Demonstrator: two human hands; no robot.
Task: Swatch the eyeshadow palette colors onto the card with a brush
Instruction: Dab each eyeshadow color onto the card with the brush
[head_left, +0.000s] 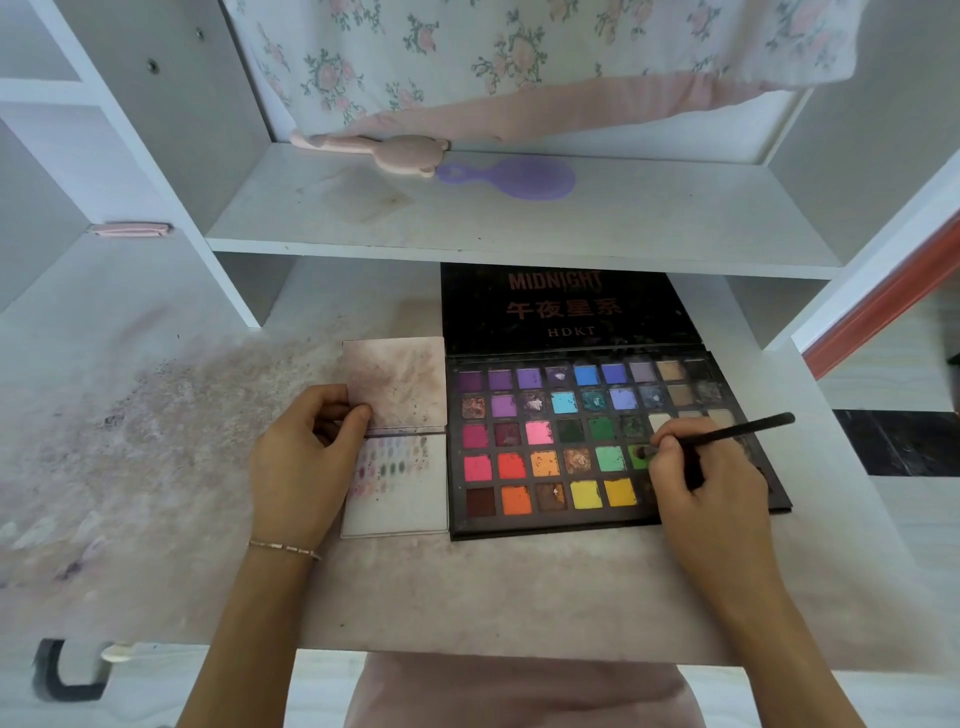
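Landmark: the open eyeshadow palette (597, 441) lies flat on the stained desk (467, 597).
Right hand (701, 483): over the palette's right end, fingers pinching the black brush (737, 430); its tip sits in a green pan.
Left hand (304, 457): left of the palette, thumb and curled fingers gripping the card's left edge.
Card (400, 499): touching the palette's left side, faint swatch rows on its upper part.
Bracelet (284, 548): on the left wrist.
Purple brush (511, 177): on the shelf beyond the palette.
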